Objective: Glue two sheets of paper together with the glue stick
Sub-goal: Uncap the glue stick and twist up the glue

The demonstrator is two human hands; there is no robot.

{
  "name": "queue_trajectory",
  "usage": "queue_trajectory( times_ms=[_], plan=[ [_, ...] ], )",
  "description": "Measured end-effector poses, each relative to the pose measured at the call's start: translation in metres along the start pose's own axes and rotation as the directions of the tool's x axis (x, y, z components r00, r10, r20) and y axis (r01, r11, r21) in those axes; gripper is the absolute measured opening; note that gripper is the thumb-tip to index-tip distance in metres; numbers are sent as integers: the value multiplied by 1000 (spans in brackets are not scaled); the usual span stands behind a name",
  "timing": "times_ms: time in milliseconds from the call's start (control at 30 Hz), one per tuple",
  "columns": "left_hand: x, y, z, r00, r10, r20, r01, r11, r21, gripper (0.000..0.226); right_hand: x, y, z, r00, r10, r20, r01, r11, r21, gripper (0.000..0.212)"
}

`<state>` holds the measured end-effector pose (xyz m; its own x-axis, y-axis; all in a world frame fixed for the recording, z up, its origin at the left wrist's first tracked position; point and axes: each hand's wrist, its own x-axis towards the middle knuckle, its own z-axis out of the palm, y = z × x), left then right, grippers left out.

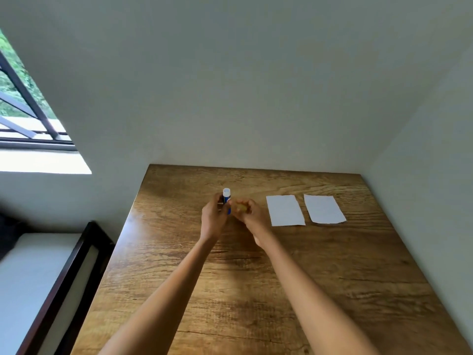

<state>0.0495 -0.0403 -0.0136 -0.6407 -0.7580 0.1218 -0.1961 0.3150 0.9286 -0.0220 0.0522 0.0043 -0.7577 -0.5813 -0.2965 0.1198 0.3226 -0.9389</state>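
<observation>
Left hand (pixel 214 218) grips the upright blue glue stick (pixel 226 199) above the wooden table (pixel 256 290). Right hand (pixel 249 212) pinches a small yellowish cap (pixel 241 208) just beside it. Two paper sheets, one (pixel 285 210) and another (pixel 323 208), lie flat to the right, apart.

I'm in a room at home, likely a bedroom: my wood-grain table (pixel 256 290) is pushed into a corner of plain pale walls (pixel 230 85), a bed (pixel 33 278) with a dark wooden frame stands off its left edge, and a barred window (pixel 25 111) shows greenery outside.
</observation>
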Motion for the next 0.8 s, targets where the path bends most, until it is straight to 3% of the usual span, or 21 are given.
queue_trajectory(
  times_ms=[100,167,267,333,533,600,667,733,800],
  plan=[
    [-1,-2,-2,999,-27,-36,26,999,-29,12,1,11,19,997,-26,-75,32,997,67,18],
    [-2,-5,-6,998,-31,-63,28,999,-40,11,1,16,29,985,-145,-97,135,986,-101,13],
    [-7,-11,-13,992,-28,-123,24,999,-32,3,1,26,38,930,-364,-48,310,847,-432,16],
    [-9,-13,-17,984,-27,-174,20,999,-39,5,2,30,39,900,-435,-14,368,778,-510,23],
    [-7,-10,-22,984,-22,-175,5,995,-97,8,6,33,36,923,-377,75,357,767,-533,65],
    [-5,-4,-20,985,-11,-175,-11,993,-121,11,5,30,33,935,-341,97,347,822,-452,76],
    [-2,5,-17,986,-1,-164,-22,990,-140,11,0,27,27,939,-343,16,337,911,-239,77],
    [1,18,-12,986,25,-164,-50,987,-152,10,-8,22,18,927,-345,-146,348,937,-1,60],
    [3,33,-6,984,68,-162,-91,985,-143,15,-10,14,9,941,-295,-169,327,921,211,44]
  ],
)
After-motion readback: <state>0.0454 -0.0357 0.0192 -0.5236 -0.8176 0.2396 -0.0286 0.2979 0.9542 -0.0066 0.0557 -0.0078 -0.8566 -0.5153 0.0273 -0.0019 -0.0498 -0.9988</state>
